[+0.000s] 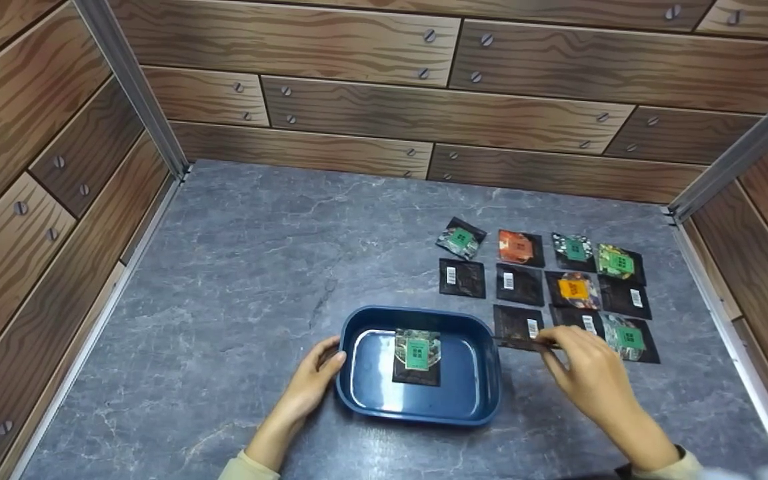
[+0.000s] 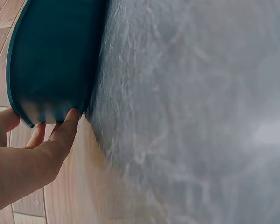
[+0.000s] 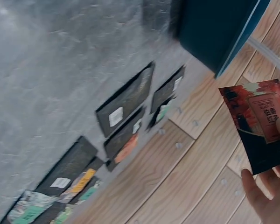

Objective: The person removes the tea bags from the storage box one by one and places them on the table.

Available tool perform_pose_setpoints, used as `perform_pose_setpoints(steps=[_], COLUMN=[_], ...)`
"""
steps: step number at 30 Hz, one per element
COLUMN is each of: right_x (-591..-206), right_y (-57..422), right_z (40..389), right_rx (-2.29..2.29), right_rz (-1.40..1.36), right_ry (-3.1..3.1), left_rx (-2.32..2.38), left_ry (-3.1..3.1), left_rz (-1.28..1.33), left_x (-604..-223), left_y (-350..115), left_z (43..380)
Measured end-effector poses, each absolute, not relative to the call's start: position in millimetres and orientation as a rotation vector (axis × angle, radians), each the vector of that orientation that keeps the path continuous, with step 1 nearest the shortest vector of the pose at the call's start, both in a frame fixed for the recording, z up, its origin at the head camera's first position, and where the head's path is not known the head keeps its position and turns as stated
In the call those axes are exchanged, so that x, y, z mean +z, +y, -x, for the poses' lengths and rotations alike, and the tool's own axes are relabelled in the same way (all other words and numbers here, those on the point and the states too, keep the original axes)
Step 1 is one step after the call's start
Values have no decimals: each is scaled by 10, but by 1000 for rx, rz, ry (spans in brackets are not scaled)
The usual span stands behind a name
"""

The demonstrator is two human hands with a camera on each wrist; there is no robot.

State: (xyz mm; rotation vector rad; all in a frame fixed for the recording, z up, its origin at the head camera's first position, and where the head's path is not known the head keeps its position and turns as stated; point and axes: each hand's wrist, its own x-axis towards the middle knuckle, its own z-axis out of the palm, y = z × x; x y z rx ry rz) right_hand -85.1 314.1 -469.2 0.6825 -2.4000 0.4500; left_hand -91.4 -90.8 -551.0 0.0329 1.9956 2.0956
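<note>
A deep blue rectangular container (image 1: 417,421) stands on the table, and one black sachet with a green label (image 1: 417,357) lies inside it. At its left end my left hand (image 1: 314,373) holds the container, thumb at the rim and fingers against the outer wall. My right hand (image 1: 587,367) pinches a flat black sachet with a red printed label (image 3: 259,116) between thumb and fingers. In the head view that sachet is nearly edge-on, just right of the container's rim. Below and behind it, a face-down black sachet with a white barcode (image 1: 514,320) lies on the table.
Rows of similar sachets lie right of and behind the container, among them an orange one (image 1: 516,248), a yellow-labelled one (image 1: 574,289) and a green-labelled one (image 1: 627,338). Wood-patterned walls (image 1: 331,107) enclose the grey marbled table (image 1: 237,280) at the back and sides.
</note>
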Motion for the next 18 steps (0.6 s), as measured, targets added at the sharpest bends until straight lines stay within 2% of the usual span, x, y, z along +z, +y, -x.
perform_pose_setpoints(steps=[8, 18], right_x=[-4745, -4879], right_y=[3301, 3431], right_z=[802, 806], right_rx=[464, 721], right_rz=[-288, -67], right_ry=[-2672, -2970], left_rx=[2102, 2093], left_ry=[1991, 1977], left_rz=[-52, -34], left_x=[-5530, -5526], left_y=[-907, -913], left_z=[918, 917])
